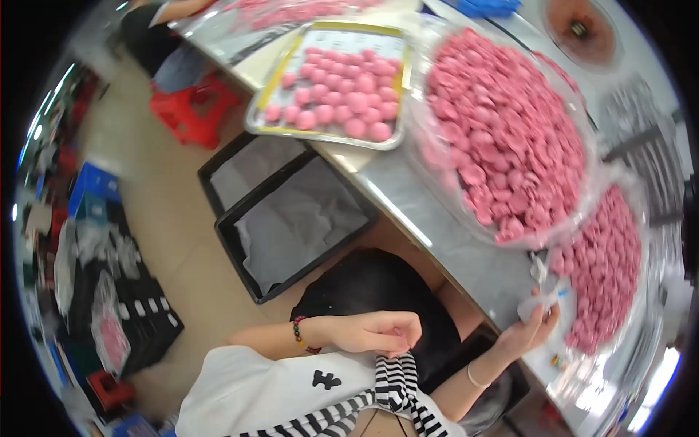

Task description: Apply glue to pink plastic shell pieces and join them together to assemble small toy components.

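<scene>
My left hand (382,333) is in front of my chest, its fingers curled closed. Something pinkish may be between the fingertips, but it is too small to name. At the table's edge, my right hand (528,333) has its fingers round a small translucent bottle (537,306) with a blue tip. Just beyond that hand lies a bag of pink cup-shaped pieces (601,269). A larger plastic-lined container heaped with similar pink pieces (506,138) stands farther off. To its left, a metal tray (255,120) with a yellow border bears rows of pink balls (335,95).
Two black crates (266,291) lined with grey sheeting stand left of the grey table (408,197). Farther back are a red stool (191,109) and another person (149,36). Stacked black crates (149,313) and a blue bin (95,189) line the left side.
</scene>
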Demonstrator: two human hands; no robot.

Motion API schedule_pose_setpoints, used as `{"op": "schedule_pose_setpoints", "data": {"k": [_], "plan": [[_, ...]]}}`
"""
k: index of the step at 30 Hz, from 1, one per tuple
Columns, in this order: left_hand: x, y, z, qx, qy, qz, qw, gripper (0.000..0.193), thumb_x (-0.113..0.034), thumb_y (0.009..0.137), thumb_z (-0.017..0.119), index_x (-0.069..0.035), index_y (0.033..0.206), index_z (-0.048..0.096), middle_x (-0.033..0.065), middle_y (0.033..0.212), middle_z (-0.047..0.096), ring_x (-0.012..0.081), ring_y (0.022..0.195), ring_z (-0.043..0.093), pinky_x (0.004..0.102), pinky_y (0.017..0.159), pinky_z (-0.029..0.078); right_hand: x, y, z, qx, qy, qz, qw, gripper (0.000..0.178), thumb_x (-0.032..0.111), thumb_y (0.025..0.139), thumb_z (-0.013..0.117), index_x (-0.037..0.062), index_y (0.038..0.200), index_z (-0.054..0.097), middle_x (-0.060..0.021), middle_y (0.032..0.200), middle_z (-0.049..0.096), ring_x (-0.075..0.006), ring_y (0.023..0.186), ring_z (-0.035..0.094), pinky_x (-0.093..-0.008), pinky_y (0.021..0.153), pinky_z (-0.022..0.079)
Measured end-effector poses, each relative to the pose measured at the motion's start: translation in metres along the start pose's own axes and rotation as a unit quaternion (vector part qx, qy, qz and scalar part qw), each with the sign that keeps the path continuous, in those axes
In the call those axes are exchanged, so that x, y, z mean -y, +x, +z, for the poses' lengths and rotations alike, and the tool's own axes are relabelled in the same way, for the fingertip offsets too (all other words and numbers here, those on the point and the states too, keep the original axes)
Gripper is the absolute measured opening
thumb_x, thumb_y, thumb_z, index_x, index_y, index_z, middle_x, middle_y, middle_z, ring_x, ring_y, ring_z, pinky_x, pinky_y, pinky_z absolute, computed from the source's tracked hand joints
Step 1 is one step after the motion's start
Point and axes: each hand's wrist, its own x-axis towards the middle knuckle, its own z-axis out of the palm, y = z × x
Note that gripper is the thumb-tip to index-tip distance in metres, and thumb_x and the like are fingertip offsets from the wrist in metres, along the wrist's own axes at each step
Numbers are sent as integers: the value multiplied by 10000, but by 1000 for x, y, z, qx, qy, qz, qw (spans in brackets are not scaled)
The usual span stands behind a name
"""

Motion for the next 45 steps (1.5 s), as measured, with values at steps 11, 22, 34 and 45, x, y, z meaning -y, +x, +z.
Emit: {"op": "schedule_pose_setpoints", "data": {"k": [11, 22, 34, 45], "plan": [[-14, 10, -3, -43, -101, 9, 994, 114, 17, 813, 413, -67, 878, 372, 65, 690, 443, 107, 603, 376, 222, 560, 320, 9, -2, 8, -3, 38, 41, 998, 293, 0, 777, 583, -23, 1043, 461, -68, 915, 577, -89, 789, 527, -207, 689, 432], [-16, 32, -3, -17, -81, 19, 996, 74, -25, 854, 432, -75, 827, 384, -6, 471, 377, 43, 375, 254, 205, 368, 174, 16, 1, 1, 21, 36, 28, 999, 284, -3, 765, 594, -38, 1010, 454, -112, 923, 591, -112, 807, 540, -222, 713, 433], [-35, 73, -5, -33, -88, 22, 995, 150, -24, 829, 466, -4, 975, 440, 20, 666, 435, 74, 532, 325, 223, 498, 280, 16, 2, 1, 25, 6, 34, 999, 308, 20, 758, 610, -29, 1020, 456, -107, 896, 600, -112, 804, 542, -226, 733, 423], [-105, 115, -21, -43, 303, 52, 951, 191, -91, 870, 450, 17, 990, 552, 6, 554, 461, 57, 462, 395, 192, 434, 288, 18, 1, 0, 29, 44, 63, 997, 324, -18, 734, 586, -47, 1024, 443, -154, 893, 579, -187, 823, 572, -265, 734, 439]]}}
